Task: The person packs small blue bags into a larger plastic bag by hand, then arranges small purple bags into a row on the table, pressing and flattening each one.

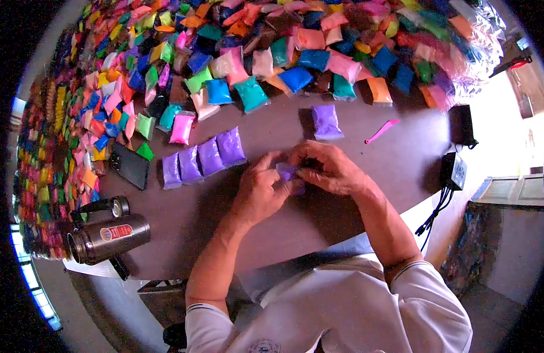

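Both hands meet over the middle of the brown table [183,235], with a small purple packet [286,171] between them. My left hand [261,187] pinches its left side, fingers bent. On the right side, my right hand [325,167] has thumb and fingers closed on it. Much of the packet is hidden by the fingers. To the left lies a row of several purple packets [210,156], side by side. One more purple packet [326,122] lies alone beyond my right hand. A pink plastic stick [381,131] rests to the right of it.
A large heap of colourful packets [219,91] covers the far and left parts of the table. At the left are a dark phone [129,166], a steel flask [110,238] and its black lid [120,206]. A black box with cables [453,171] stands at the right edge.
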Motion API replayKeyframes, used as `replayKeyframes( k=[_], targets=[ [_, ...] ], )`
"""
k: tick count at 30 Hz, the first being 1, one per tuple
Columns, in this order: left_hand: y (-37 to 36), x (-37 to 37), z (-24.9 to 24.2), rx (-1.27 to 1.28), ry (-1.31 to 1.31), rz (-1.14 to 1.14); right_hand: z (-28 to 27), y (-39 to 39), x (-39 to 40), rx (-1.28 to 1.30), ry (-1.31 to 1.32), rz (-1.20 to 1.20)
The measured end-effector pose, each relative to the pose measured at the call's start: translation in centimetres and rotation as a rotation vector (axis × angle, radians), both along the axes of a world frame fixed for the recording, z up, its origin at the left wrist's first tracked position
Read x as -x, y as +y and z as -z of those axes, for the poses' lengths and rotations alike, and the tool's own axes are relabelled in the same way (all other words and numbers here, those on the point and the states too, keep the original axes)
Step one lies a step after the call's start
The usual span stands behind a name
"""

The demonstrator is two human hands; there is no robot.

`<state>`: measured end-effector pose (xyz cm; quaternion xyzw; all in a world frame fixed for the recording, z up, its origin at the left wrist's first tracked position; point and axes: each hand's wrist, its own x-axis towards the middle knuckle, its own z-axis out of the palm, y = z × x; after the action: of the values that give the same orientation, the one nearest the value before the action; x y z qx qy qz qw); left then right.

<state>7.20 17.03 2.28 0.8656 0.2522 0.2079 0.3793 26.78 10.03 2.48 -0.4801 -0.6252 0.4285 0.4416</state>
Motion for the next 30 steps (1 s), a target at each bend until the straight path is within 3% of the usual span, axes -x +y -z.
replayKeyframes(
  k=[5, 7, 10, 20, 25, 30],
  targets=[
    [-0.2, 0.0, -0.3, -0.121, 0.067, 0.045, 0.8, 0.1, -0.7, -0.099, -0.111, -0.069],
    [-0.1, 0.0, 0.0, -0.156, 0.067, 0.062, 0.3, 0.0, -0.9, 0.031, -0.092, -0.131],
    [0.0, 0.1, -0.1, -0.027, 0.055, 0.014, 0.4, 0.1, -0.8, -0.009, -0.047, -0.072],
    [-0.1, 0.0, -1.5, -0.107, 0.119, 0.076, 0.3, 0.0, -0.8, 0.190, -0.013, -0.041],
    [0.2, 0.1, -1.0, 0.011, 0.003, 0.043, 1.1, 0.2, -0.4, -0.034, 0.094, -0.003],
    [0.4, 0.4, 0.0, 0.019, 0.027, 0.015, 1.1, 0.5, -0.5, -0.052, 0.092, -0.001]
  ],
)
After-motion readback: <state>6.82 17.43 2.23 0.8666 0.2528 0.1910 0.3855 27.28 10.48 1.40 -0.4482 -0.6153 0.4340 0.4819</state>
